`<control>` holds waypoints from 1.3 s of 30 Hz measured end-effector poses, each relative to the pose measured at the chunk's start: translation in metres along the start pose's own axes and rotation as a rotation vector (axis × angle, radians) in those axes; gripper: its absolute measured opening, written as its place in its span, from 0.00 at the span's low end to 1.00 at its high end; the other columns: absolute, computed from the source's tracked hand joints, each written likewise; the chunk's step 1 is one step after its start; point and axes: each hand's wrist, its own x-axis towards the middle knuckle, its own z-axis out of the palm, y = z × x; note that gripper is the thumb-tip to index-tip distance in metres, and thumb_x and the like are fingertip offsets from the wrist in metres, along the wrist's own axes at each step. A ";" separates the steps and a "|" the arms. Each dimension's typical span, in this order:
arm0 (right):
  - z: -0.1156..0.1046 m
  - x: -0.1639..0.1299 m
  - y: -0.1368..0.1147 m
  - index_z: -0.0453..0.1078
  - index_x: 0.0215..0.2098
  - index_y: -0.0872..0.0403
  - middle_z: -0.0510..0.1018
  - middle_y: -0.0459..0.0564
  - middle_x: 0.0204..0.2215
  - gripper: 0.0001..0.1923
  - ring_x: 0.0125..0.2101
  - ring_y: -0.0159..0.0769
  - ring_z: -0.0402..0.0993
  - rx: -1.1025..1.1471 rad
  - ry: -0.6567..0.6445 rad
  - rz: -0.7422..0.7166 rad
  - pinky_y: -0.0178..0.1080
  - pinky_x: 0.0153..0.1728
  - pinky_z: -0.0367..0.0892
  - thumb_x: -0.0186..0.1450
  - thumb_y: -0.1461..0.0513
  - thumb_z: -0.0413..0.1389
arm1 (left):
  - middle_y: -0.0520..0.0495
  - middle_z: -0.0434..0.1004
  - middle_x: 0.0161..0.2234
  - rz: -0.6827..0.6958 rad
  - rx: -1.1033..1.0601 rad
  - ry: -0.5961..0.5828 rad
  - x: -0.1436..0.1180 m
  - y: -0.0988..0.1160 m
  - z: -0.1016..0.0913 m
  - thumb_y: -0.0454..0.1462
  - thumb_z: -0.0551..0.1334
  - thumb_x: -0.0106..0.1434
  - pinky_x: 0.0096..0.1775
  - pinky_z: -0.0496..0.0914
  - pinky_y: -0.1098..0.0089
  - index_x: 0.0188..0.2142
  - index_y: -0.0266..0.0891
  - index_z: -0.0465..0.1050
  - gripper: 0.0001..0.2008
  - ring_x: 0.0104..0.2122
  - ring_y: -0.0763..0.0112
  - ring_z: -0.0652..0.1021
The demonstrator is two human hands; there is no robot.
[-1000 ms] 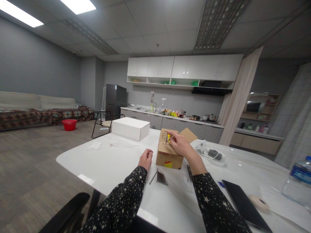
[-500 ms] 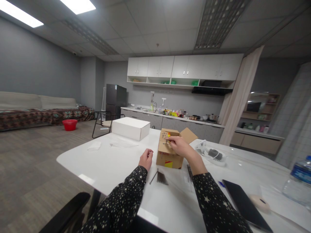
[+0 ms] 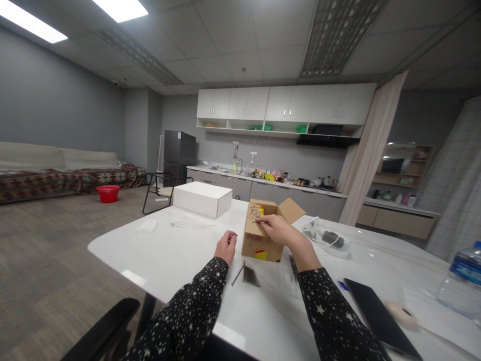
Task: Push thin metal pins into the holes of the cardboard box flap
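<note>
A brown cardboard box (image 3: 267, 245) with its far right flap folded out stands on the white table. Several small dark heads dot the box's top panel (image 3: 254, 228). My right hand (image 3: 280, 231) reaches over that panel, with thumb and forefinger pinched low against it at a nail whose shaft is out of sight. To the left of the box, my left hand (image 3: 225, 246) hovers or rests by the table with its fingers loosely curled; I see nothing in them. A bundle of long dark nails (image 3: 251, 276) lies below the box, and a single nail (image 3: 237, 276) slants beside it.
A white carton (image 3: 203, 199) stands back left, near a crumpled clear bag (image 3: 191, 223) and a white tissue (image 3: 146, 227). Right of the box are a white tray with cables (image 3: 334, 243), a black phone (image 3: 379, 316), a beige mouse (image 3: 402, 314) and a water bottle (image 3: 462, 281).
My right hand has come down closer to the box's top panel, and the nail shaft that showed under its fingertips is no longer visible. My left hand has stayed in place.
</note>
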 end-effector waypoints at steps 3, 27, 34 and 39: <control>-0.002 -0.001 -0.004 0.72 0.52 0.52 0.75 0.54 0.51 0.19 0.52 0.44 0.69 -0.014 0.031 -0.006 0.43 0.54 0.60 0.65 0.64 0.48 | 0.53 0.68 0.23 0.000 0.003 0.003 0.000 0.000 -0.001 0.42 0.52 0.60 0.32 0.66 0.70 0.33 0.40 0.68 0.10 0.24 0.72 0.69; 0.020 -0.041 -0.078 0.76 0.32 0.55 0.78 0.49 0.25 0.09 0.25 0.33 0.70 -0.082 -0.479 -0.134 0.33 0.24 0.59 0.55 0.63 0.54 | 0.54 0.68 0.22 0.010 -0.024 0.051 0.000 0.001 -0.003 0.42 0.53 0.59 0.32 0.67 0.70 0.32 0.40 0.69 0.09 0.25 0.71 0.71; 0.059 -0.031 -0.069 0.76 0.33 0.55 0.77 0.50 0.26 0.11 0.24 0.34 0.70 -0.102 -0.509 -0.090 0.34 0.23 0.61 0.55 0.59 0.56 | 0.53 0.69 0.23 -0.032 -0.052 0.039 0.002 -0.004 -0.003 0.42 0.53 0.59 0.30 0.66 0.71 0.33 0.40 0.69 0.10 0.26 0.70 0.71; 0.076 -0.031 -0.066 0.76 0.35 0.55 0.78 0.51 0.28 0.11 0.22 0.33 0.69 -0.068 -0.539 -0.086 0.34 0.22 0.61 0.56 0.60 0.56 | 0.53 0.69 0.24 -0.045 -0.069 0.015 0.005 -0.014 -0.001 0.43 0.54 0.59 0.30 0.66 0.72 0.34 0.40 0.70 0.11 0.24 0.73 0.70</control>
